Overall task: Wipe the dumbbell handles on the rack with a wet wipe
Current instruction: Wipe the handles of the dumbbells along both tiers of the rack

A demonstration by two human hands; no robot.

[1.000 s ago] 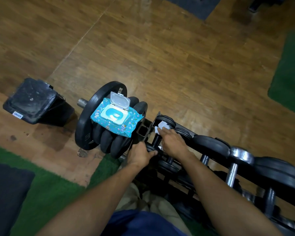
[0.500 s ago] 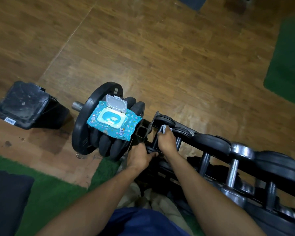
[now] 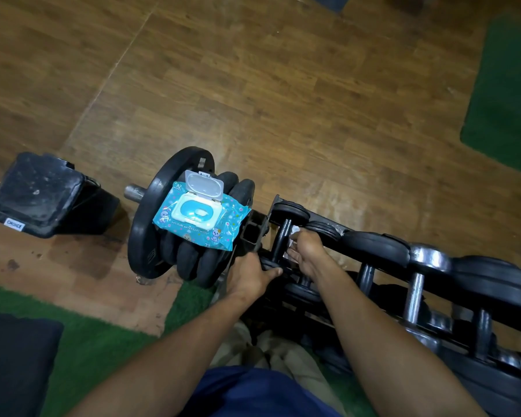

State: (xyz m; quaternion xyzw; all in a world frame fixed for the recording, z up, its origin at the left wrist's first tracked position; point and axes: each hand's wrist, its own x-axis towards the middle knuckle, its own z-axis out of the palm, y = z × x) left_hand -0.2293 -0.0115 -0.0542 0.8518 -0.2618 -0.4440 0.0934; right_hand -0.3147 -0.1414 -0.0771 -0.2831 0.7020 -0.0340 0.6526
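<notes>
At the left end of the black metal dumbbell rack [image 3: 337,228], a small black dumbbell [image 3: 282,239] lies across the rails, its dark handle running from the near rail to the far one. The left hand [image 3: 250,276] grips its near weight head, fingers curled round the rim. The right hand [image 3: 309,251] clutches a crumpled white wet wipe [image 3: 294,231] just beside the handle. A turquoise wipe packet [image 3: 199,216], lid flipped open, rests on stacked black weight plates [image 3: 169,218] off the rack's left end.
</notes>
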